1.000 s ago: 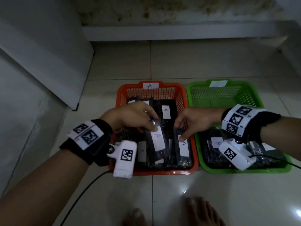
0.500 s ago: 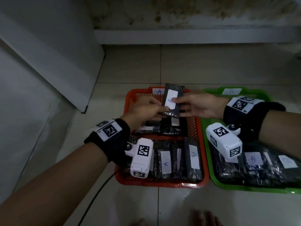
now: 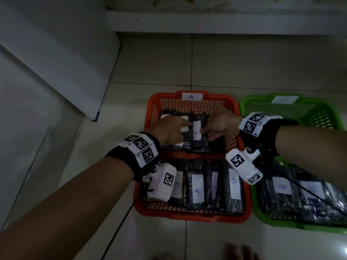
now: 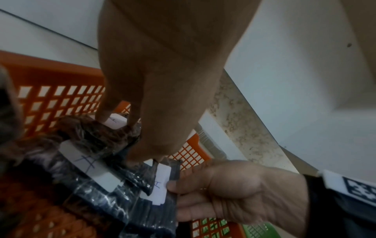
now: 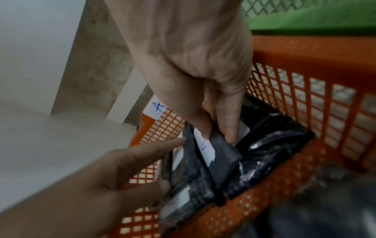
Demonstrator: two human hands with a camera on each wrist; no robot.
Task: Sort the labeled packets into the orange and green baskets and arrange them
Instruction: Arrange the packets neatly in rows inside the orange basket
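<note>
The orange basket [image 3: 193, 155] stands on the tiled floor [image 3: 244, 61], with a white tag marked A on its far rim and a mesh divider across its middle; the green basket [image 3: 323, 117] stands just to its right, touching or nearly touching it, with its own white tag on the far rim. In the far compartment of the orange basket, both hands meet over one dark packet [image 3: 199, 136] with a white label marked A, which lies among other dark packets there. The right hand [image 3: 221, 124] pinches this packet: the thumb presses on the label while the fingers [image 5: 230, 122] curl down behind its right edge. The left hand [image 3: 169, 128] points its extended index finger at the packet's left edge, touching it, and its thumb rests against the neighbouring packets; the other fingers are curled, and whether they grip anything cannot be told. In the near compartment of the orange basket a row of dark packets [image 3: 197, 190] lies side by side, labels up, several reading A. Right of the orange basket, the green one holds dark packets [image 3: 283, 186] with labels marked B in its near part. Toes show on the floor in front of the orange basket.
</note>
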